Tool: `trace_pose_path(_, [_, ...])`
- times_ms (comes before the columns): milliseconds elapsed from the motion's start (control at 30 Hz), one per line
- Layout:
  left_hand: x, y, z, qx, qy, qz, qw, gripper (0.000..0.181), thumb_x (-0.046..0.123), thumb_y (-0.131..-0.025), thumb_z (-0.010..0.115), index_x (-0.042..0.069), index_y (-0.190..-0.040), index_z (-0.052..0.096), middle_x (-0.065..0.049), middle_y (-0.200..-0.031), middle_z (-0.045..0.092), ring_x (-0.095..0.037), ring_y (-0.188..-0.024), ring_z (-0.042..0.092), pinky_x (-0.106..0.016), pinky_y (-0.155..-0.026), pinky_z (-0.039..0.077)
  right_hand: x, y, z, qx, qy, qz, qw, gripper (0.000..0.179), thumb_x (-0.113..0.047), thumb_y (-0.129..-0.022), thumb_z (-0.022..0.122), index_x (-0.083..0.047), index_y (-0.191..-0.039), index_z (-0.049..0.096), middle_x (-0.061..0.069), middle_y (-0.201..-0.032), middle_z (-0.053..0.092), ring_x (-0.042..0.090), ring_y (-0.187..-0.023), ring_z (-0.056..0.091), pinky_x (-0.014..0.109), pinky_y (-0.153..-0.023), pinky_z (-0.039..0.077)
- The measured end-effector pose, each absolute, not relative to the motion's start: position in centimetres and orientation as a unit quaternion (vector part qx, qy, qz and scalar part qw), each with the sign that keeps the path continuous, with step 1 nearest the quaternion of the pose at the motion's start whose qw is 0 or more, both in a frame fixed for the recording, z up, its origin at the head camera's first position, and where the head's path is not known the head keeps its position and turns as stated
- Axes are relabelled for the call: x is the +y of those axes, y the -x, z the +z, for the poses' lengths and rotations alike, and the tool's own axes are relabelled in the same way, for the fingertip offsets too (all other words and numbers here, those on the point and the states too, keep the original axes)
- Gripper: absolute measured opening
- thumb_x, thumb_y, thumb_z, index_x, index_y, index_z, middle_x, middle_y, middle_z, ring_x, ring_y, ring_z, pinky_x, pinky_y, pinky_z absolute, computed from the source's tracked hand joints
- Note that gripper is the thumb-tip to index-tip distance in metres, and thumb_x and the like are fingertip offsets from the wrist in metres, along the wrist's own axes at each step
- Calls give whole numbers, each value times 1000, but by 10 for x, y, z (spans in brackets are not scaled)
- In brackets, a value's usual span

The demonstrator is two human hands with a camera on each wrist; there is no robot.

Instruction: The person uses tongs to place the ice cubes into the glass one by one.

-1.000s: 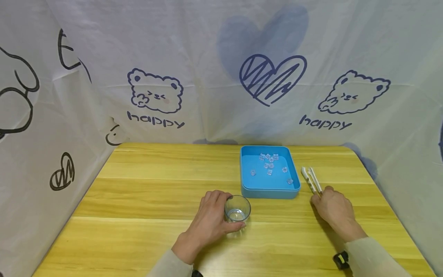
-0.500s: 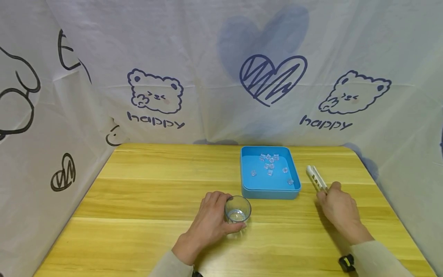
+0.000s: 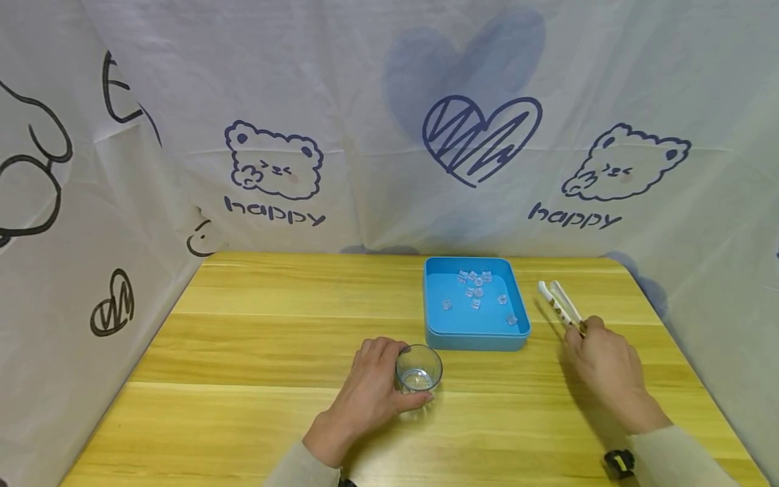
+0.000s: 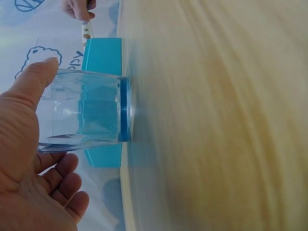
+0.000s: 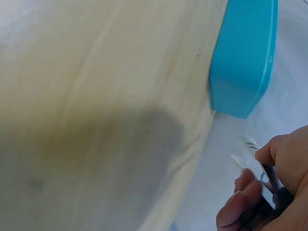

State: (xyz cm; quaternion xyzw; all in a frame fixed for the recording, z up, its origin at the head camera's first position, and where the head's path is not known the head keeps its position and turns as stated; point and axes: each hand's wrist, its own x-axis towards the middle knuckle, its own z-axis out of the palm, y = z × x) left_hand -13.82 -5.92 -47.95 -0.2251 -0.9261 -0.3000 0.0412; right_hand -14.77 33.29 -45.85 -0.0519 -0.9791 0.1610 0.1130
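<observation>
My left hand (image 3: 372, 387) curls round a clear drinking glass (image 3: 418, 369), thumb on the near side and fingers behind. The glass stands upright on the table, and in the left wrist view its thick base (image 4: 125, 109) meets the tabletop. My right hand (image 3: 608, 365) grips a pair of white tongs (image 3: 561, 303) with brown spots, whose arms are spread apart at the tips. A shadow of hand and tongs falls on the wood in the right wrist view. Several clear cubes (image 3: 475, 292) lie scattered in a blue square box (image 3: 477, 341) between the hands.
The yellow wood-grain table (image 3: 243, 352) reaches back to a white cloth (image 3: 365, 135) printed with bears, hearts and lettering. This cloth also hangs along both sides. The box's near wall rises just behind the glass.
My right hand has lifted the tongs and moved slightly right. The tongs' arms came together half a second ago and are now apart again. My left hand and the glass stay put.
</observation>
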Motion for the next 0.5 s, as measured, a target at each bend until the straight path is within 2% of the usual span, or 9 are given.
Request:
trace_pose_path(167, [-59,138,-480,-925,225,-302,41,81,56,-76,91,7,-134,63,-5,-120,64,-22,-112,52,-42,-100,45,330,146,-449,-976,32,148,155,30,-22,-104,54,4,-90,60,12,-66,54,26,-51,48,43,-43,36])
trace_pose_path(267, [-59,138,-480,-925,224,-304,42,81,57,-76,91,7,-133,63,-5,-120,65,-22,-112,52,-42,-100,45,326,145,-443,-974,19,146,171,27,-21,-100,60,6,-93,64,12,-70,57,25,-56,49,41,-45,38])
trace_pose_path(400, [-59,138,-481,-925,222,-305,42,80,56,-76,91,7,-133,63,-6,-121,64,-21,-111,52,-42,-99,45,317,146,-433,-976,-3,143,166,30,-22,-98,65,8,-101,68,17,-81,63,30,-67,56,49,-56,48])
trace_pose_path(500, [-59,138,-481,-925,221,-306,42,80,56,-76,91,7,-133,63,-5,-121,65,-21,-111,52,-42,-99,45,308,146,-427,-976,-33,141,163,29,-20,-97,68,8,-101,68,19,-85,66,33,-74,59,54,-63,51])
